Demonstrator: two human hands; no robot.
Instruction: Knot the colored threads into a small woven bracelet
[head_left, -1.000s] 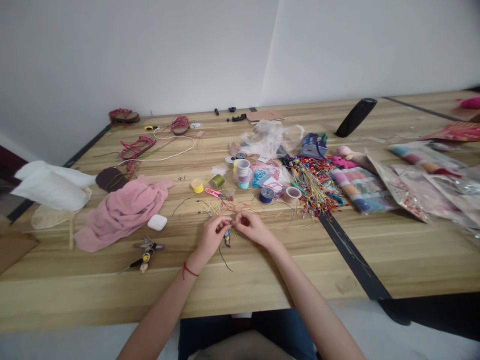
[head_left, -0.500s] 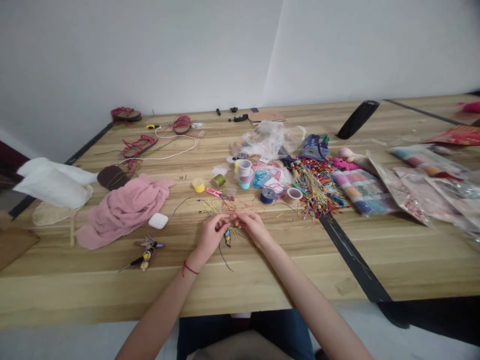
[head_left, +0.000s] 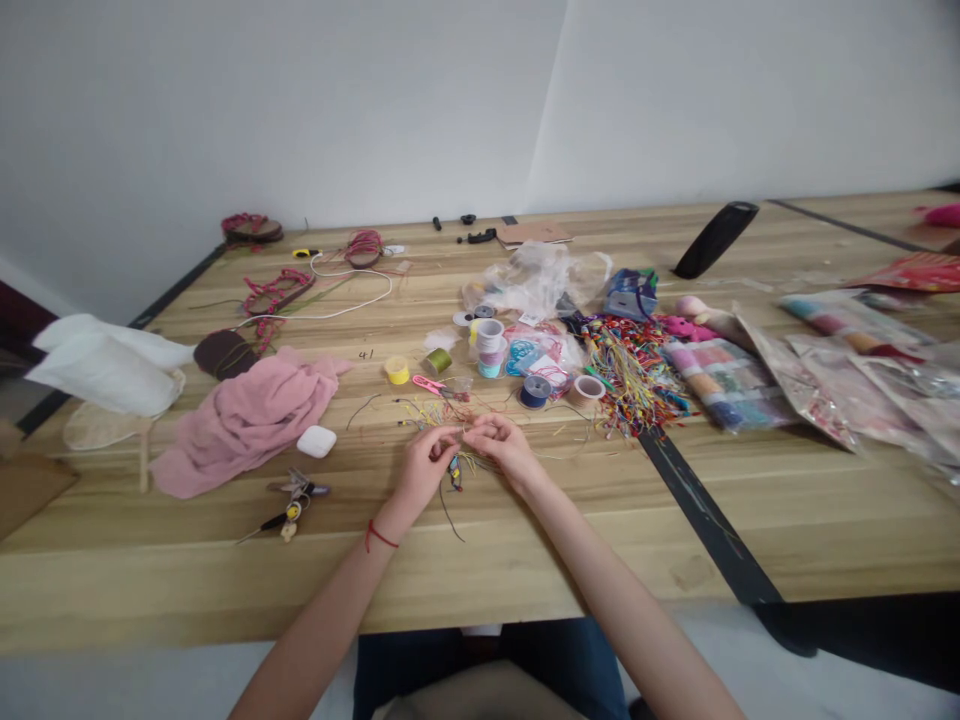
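My left hand point(head_left: 426, 462) and my right hand point(head_left: 504, 448) meet fingertip to fingertip over the table. Both are closed in a pinch on thin cord, whose exact run between the fingers is too small to make out. Below the fingertips hangs or lies a small braided piece point(head_left: 454, 470) in blue, yellow and red, with a dark cord end point(head_left: 450, 516) trailing toward me. Just beyond the hands lie loose coloured threads point(head_left: 420, 410) and a pink-handled thread snipper point(head_left: 429, 385).
Nearby stand a yellow spool point(head_left: 397, 371), a green spool point(head_left: 436, 361), stacked pale spools point(head_left: 490, 350) and a navy spool point(head_left: 535, 391). Right of them lies a heap of colourful braided cords point(head_left: 637, 385). On the left are a pink cloth point(head_left: 251, 420), a white case point(head_left: 316, 441) and keys point(head_left: 292, 505).
My right hand's fingers have shifted slightly, rising and curling at the cord. The left hand stays nearly in place, still pinching.
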